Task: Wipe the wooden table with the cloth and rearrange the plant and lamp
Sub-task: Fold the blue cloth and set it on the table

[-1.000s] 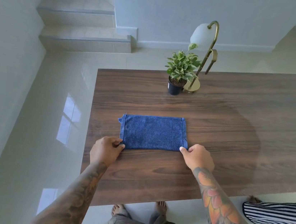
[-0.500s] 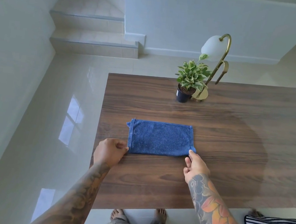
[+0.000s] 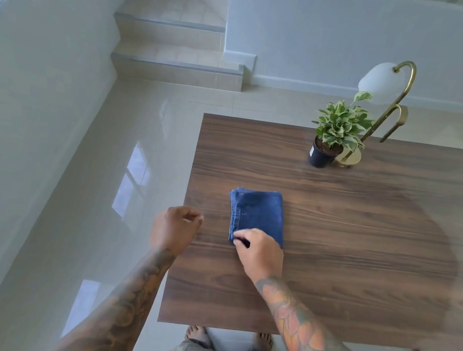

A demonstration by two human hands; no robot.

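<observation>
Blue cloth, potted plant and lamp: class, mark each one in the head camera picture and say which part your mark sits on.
blue cloth (image 3: 260, 213), head view, on the middle of the folded top layer.
potted plant (image 3: 338, 124), head view, on the leaves.
lamp (image 3: 376, 82), head view, on the white shade.

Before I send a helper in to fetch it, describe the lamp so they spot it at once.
Find the dark wooden table and look at its far edge. There a small leafy green plant in a black pot stands; directly beside it, on the right, is the lamp. It alone is shiny brass, with a round base, a curved tube stem and a white frosted globe shade.
</observation>
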